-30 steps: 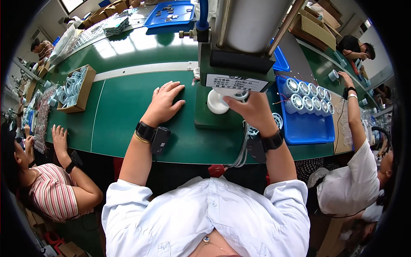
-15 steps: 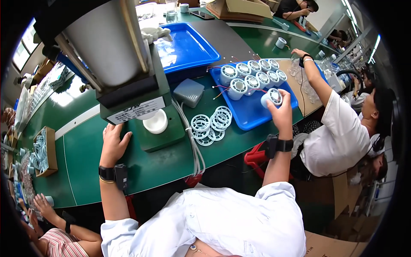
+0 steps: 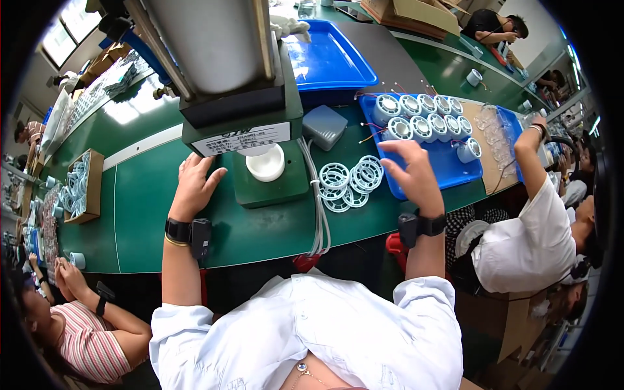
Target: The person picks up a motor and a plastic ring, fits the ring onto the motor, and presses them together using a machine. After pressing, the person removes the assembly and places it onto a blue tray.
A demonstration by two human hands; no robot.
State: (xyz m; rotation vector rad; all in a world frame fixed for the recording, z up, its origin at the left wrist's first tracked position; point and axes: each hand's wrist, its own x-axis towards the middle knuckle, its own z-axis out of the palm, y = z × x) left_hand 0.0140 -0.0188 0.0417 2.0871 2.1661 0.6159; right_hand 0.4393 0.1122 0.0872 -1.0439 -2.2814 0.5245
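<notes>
My right hand (image 3: 416,174) hovers over the near left edge of a blue tray (image 3: 469,174), fingers apart and nothing in them. In that tray stand several light-blue round motor housings (image 3: 421,129) with thin wires; one housing (image 3: 468,150) stands apart nearest the tray's right side. Left of my right hand lies a loose pile of light-blue plastic rings (image 3: 351,184). My left hand (image 3: 195,182) rests with spread fingers on the green table beside the press (image 3: 237,133), empty. A white round cup-shaped fixture (image 3: 266,165) sits on the press's green base.
A grey cable bundle (image 3: 318,221) runs to the table's front edge beside a translucent grey box (image 3: 324,127). Behind stands another blue tray (image 3: 331,58). A carton of light-blue parts (image 3: 94,185) stands far left. Co-workers sit on both sides; the right one's arm (image 3: 534,162) reaches over the table.
My right hand has let go of the housing, which now stands in the tray, and has moved left toward the rings. The whole view has shifted; my left hand stays beside the press.
</notes>
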